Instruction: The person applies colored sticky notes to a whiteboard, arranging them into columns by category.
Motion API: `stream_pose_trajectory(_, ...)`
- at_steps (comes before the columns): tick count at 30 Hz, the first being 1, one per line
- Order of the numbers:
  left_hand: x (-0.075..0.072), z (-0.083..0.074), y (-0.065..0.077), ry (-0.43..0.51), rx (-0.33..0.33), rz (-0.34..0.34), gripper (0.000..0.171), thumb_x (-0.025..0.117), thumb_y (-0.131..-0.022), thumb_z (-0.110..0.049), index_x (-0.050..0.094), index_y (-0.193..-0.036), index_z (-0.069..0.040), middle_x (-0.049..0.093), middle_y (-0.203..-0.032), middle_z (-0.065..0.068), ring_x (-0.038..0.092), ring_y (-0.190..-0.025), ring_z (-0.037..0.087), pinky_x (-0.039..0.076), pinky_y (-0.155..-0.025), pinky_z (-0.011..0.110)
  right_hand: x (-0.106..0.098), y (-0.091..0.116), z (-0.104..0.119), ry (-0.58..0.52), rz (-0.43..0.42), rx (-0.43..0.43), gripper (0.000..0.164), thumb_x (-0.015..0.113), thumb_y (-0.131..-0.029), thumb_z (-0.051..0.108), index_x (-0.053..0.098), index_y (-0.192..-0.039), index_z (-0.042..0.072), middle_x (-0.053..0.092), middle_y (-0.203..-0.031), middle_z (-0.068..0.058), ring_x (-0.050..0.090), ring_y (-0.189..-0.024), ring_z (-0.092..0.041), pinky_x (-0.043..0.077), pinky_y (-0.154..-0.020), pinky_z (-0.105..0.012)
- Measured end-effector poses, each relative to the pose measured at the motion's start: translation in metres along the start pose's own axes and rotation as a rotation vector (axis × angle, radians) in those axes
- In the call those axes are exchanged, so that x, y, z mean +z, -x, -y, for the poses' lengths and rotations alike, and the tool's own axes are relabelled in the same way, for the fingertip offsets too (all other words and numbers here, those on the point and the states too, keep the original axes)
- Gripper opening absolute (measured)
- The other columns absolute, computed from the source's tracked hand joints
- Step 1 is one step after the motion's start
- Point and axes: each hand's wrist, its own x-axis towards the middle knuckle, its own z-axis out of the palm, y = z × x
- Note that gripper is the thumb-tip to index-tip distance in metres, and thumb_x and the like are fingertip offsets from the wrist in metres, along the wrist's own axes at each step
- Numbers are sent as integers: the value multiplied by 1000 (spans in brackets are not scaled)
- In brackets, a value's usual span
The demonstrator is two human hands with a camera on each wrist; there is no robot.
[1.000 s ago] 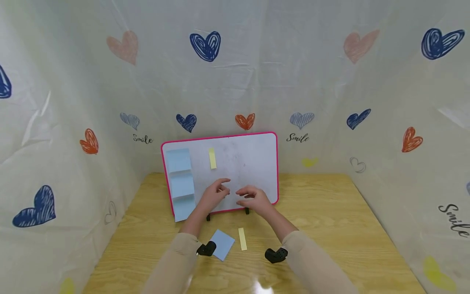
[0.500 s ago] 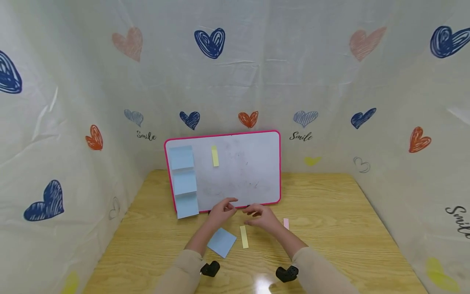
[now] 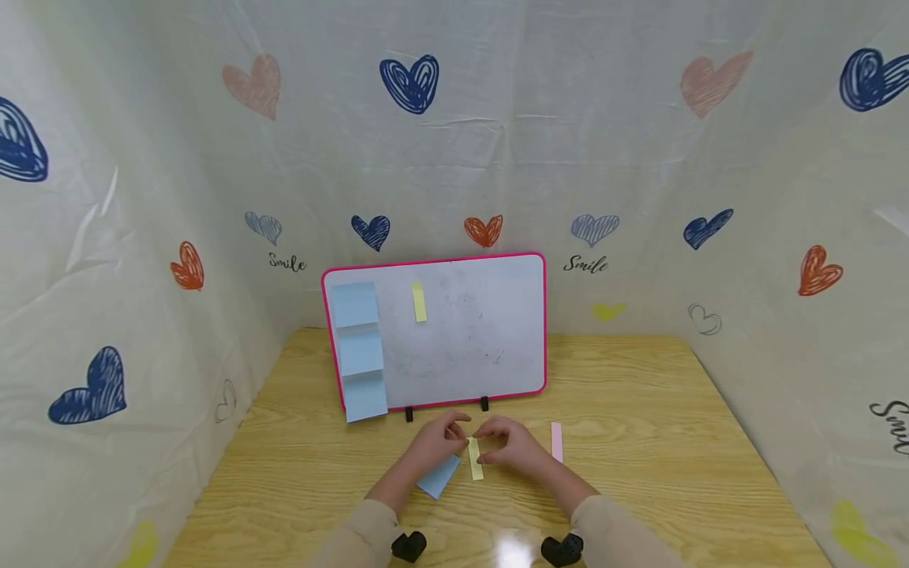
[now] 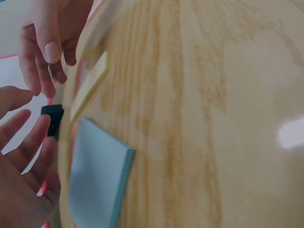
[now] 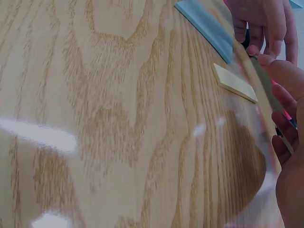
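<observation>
Both hands hover over the table in the head view, fingers relaxed and slightly curled, with nothing visible between them. My left hand (image 3: 435,443) partly covers a pad of light blue sticky notes (image 3: 440,477). A narrow pad of yellow sticky strips (image 3: 476,461) lies between the two hands, closest to the fingertips of my right hand (image 3: 517,448). In the left wrist view the blue pad (image 4: 102,175) and the yellow pad (image 4: 90,85) show their thickness, apart from the fingers. The right wrist view also has the yellow pad (image 5: 233,84) lying flat on the wood.
A pink-framed whiteboard (image 3: 476,339) leans at the back on black feet (image 3: 484,404). Several blue notes (image 3: 360,349) run down its left side, and one yellow strip (image 3: 419,302) sticks near its top. A pink strip pad (image 3: 557,442) lies beside the right wrist.
Both hands have come down from in front of the whiteboard toward the table, to the yellow pad. The pink strip pad and the board's feet have come into sight.
</observation>
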Motion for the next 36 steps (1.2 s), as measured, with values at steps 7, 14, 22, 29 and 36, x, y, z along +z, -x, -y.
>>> stream_pose_trajectory(7, 11, 14, 1, -226, 56, -43, 49, 87, -70, -26, 68, -114, -17, 62, -93, -5, 52, -85, 14, 42, -73, 33, -5, 10, 21, 84, 10, -94, 35, 85, -72, 5, 71, -102, -4, 65, -104, -18, 55, -101, -35, 42, -93, -34)
stream_pose_trajectory(14, 15, 19, 3, -247, 36, -56, 55, 89, -68, -29, 67, -117, -17, 63, -96, -5, 53, -94, 19, 42, -81, 41, 5, 2, -23, 255, -23, -153, 39, 90, -66, 31, 75, -100, 17, 67, -97, 9, 54, -96, -10, 40, -88, -37)
stream_pose_trajectory(22, 19, 19, 7, -275, 29, -35, 57, 88, -70, -30, 66, -121, -15, 62, -104, -2, 51, -101, 23, 40, -86, 48, 6, 7, -20, 304, -5, -91, 38, 89, -67, 34, 75, -99, 19, 65, -97, 14, 51, -97, -8, 37, -88, -40)
stream_pose_trajectory(29, 19, 19, 8, -283, 20, -16, 54, 86, -74, -31, 65, -122, -16, 60, -111, -1, 49, -107, 27, 37, -91, 53, 6, 6, -22, 306, 14, -61, 34, 88, -70, 35, 74, -98, 21, 63, -98, 15, 50, -99, -11, 36, -89, -44)
stream_pose_trajectory(36, 17, 21, 8, -263, 12, -13, 55, 86, -74, -30, 65, -122, -16, 60, -111, -1, 49, -111, 28, 35, -94, 54, 7, 3, -22, 318, 30, -67, 33, 87, -71, 37, 74, -99, 23, 63, -99, 15, 51, -99, -10, 36, -88, -42)
